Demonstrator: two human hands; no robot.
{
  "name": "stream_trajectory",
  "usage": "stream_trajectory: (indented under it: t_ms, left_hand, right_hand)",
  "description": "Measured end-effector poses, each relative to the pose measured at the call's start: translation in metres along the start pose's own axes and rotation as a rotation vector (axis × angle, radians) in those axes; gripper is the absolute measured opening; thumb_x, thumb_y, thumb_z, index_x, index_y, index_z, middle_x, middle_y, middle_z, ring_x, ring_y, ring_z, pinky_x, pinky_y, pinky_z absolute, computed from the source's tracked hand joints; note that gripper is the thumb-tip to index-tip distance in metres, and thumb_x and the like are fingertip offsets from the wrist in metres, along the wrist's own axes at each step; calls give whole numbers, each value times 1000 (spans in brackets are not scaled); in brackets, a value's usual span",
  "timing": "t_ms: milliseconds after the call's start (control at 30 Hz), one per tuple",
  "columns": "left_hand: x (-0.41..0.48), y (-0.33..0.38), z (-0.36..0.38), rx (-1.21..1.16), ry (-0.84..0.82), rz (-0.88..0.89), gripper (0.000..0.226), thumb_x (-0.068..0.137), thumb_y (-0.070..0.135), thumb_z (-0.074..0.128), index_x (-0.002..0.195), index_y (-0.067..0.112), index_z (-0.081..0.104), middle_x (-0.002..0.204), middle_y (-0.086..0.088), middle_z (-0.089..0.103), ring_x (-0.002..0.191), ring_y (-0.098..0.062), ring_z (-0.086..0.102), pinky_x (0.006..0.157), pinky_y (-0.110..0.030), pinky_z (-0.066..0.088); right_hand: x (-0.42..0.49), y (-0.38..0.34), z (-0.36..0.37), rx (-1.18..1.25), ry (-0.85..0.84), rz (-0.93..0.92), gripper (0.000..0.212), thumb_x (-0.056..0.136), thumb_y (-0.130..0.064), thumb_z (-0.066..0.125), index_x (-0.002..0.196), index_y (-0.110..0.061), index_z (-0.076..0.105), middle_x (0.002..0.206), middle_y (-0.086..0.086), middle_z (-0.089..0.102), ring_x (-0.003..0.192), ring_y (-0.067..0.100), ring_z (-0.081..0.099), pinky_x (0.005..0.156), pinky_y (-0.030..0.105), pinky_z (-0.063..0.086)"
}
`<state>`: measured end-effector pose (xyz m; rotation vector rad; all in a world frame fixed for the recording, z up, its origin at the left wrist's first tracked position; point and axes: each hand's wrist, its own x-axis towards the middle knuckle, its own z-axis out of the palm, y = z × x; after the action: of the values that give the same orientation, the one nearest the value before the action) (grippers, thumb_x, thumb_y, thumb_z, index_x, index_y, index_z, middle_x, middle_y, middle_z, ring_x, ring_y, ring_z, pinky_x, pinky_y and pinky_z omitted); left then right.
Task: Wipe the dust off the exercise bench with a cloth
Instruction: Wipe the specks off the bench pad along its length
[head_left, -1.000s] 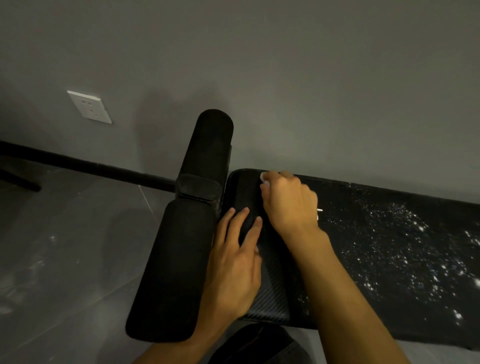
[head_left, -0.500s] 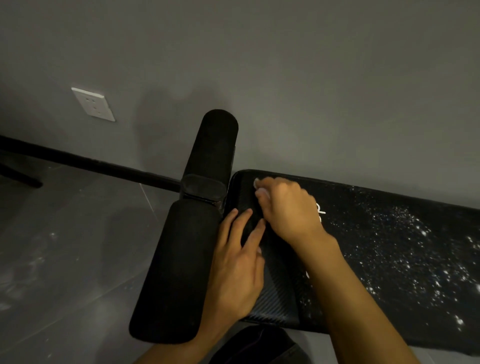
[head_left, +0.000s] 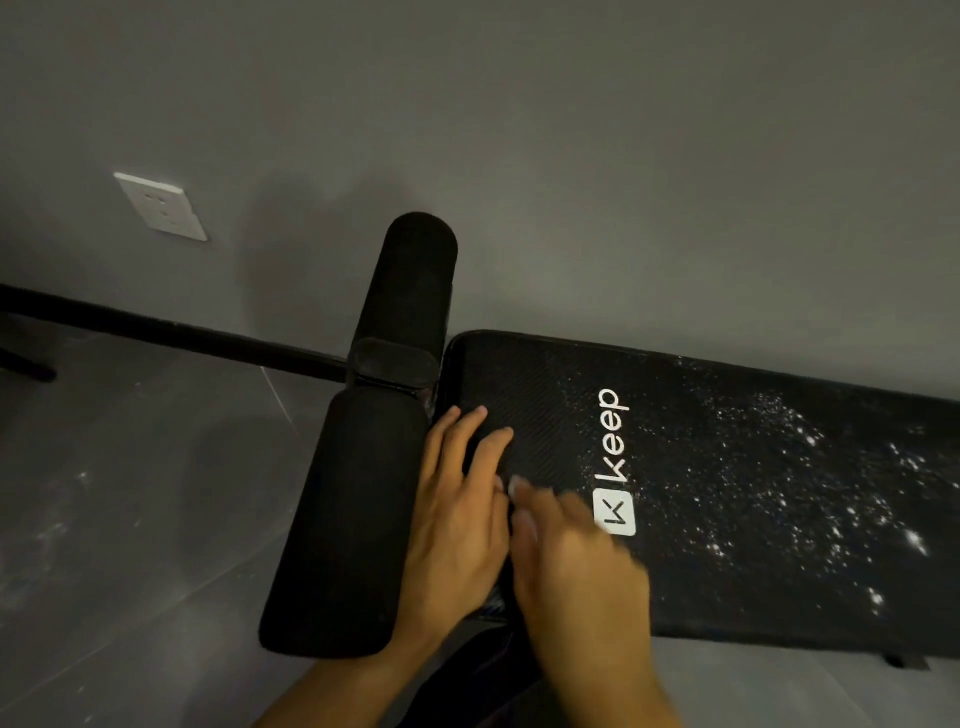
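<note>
The black exercise bench lies along the grey wall, with a white "keep" logo and white dust specks scattered over its right part. My left hand rests flat on the bench's left end, fingers spread. My right hand is blurred with motion near the bench's front edge, just left of the logo. It presses a small white cloth, of which only slivers show at the fingertips.
Two black foam roller pads stick out at the bench's left end. A white wall socket sits on the wall at left. A black skirting strip runs along the grey tiled floor.
My right hand has swept with the cloth from the bench's far left corner toward its front edge, uncovering the logo. My left hand has stayed flat on the bench.
</note>
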<state>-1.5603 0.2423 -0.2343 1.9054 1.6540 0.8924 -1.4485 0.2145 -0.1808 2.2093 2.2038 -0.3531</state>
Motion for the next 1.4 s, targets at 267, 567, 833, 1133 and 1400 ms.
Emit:
stream_trajectory:
  t_ms: [267, 567, 833, 1133, 1400]
  left_hand:
    - [-6, -4, 1, 43, -19, 18, 41, 91, 8, 58, 131, 14, 67, 154, -14, 46, 150, -30, 29, 120, -11, -1]
    - [-21, 5, 10, 332, -85, 111, 47, 93, 35, 43, 134, 29, 66, 148, -14, 52, 142, -35, 42, 115, -58, 38]
    - [-23, 9, 19, 390, -77, 133, 47, 95, 38, 43, 137, 35, 63, 150, -12, 50, 145, -33, 41, 117, -59, 32]
    - [-23, 9, 21, 421, -67, 146, 46, 94, 38, 44, 137, 36, 62, 150, -11, 50, 145, -32, 40, 116, -59, 32]
    - [-23, 7, 23, 419, -65, 145, 46, 96, 38, 44, 138, 36, 61, 151, -11, 49, 146, -31, 39, 117, -58, 31]
  right_hand:
    - [-7, -1, 16, 25, 200, 95, 27, 98, -43, 52, 123, -36, 59, 102, -8, 63, 69, 19, 69, 52, 34, 47]
    - [-50, 36, 35, 90, 279, 187, 29, 77, -41, 74, 106, -39, 69, 82, -6, 61, 46, 19, 61, 33, 32, 41]
    - [-62, 53, 36, 185, 358, 230, 34, 73, -32, 82, 106, -35, 73, 85, -4, 65, 47, 22, 62, 35, 33, 45]
    - [-65, 59, 36, 218, 325, 173, 42, 71, -33, 84, 110, -42, 71, 90, -9, 65, 53, 19, 65, 38, 33, 48]
    - [-51, 54, 37, 130, 354, 90, 27, 86, -37, 67, 113, -35, 67, 92, -6, 63, 51, 20, 64, 35, 33, 46]
